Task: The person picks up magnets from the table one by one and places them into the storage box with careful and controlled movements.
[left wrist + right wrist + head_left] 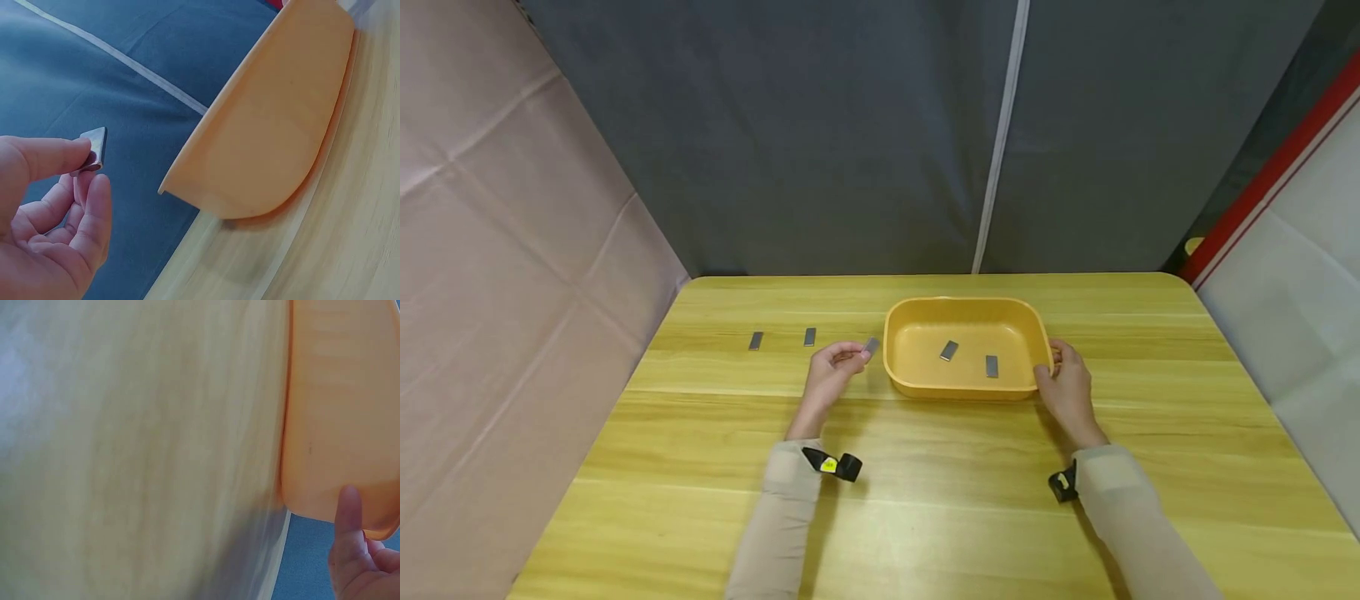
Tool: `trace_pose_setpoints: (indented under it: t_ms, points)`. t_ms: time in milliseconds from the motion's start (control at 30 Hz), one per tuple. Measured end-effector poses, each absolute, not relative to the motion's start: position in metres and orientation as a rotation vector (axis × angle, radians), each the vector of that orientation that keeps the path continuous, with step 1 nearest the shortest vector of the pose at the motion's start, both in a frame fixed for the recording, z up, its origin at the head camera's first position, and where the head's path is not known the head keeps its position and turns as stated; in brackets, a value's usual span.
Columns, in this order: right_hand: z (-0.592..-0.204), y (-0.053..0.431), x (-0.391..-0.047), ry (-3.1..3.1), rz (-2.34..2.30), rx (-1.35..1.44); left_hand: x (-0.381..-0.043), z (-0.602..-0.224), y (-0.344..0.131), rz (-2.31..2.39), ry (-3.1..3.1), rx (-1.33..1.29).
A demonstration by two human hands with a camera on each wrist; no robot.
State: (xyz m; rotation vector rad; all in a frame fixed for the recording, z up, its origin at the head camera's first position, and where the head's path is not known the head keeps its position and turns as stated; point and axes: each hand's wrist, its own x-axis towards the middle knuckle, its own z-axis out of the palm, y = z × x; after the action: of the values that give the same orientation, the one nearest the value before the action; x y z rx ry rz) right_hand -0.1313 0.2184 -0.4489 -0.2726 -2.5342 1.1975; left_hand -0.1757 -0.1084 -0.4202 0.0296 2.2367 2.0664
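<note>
My left hand [835, 371] pinches a small flat grey metal block [870, 346] between thumb and fingertips, just left of a yellow plastic basin [962, 392]. Seen from the left wrist, the block [94, 149] has a shiny face and sits clear of the basin's wall [262, 125]. My right hand [1066, 387] grips the basin at its right end; the right wrist view has the thumb [349, 512] on the outer wall. Inside the basin lie two similar blocks, one tilted block [949, 351] and one nearly upright block [992, 367].
Two more grey blocks lie on the wooden table [925, 500] to the left, a far-left block [756, 341] and a nearer block [809, 337]. A dark curtain [812, 142] hangs behind the table's back edge. Pale sheets flank both sides.
</note>
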Motion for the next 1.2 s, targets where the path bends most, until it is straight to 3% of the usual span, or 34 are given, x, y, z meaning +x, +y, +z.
trace_pose_setpoints:
  t_ms: [1200]
  points:
    - [-0.450, 0.219, -0.132, -2.527, 1.195, -0.272, -0.165, -0.392, -0.084, 1.897, 2.254, 0.215]
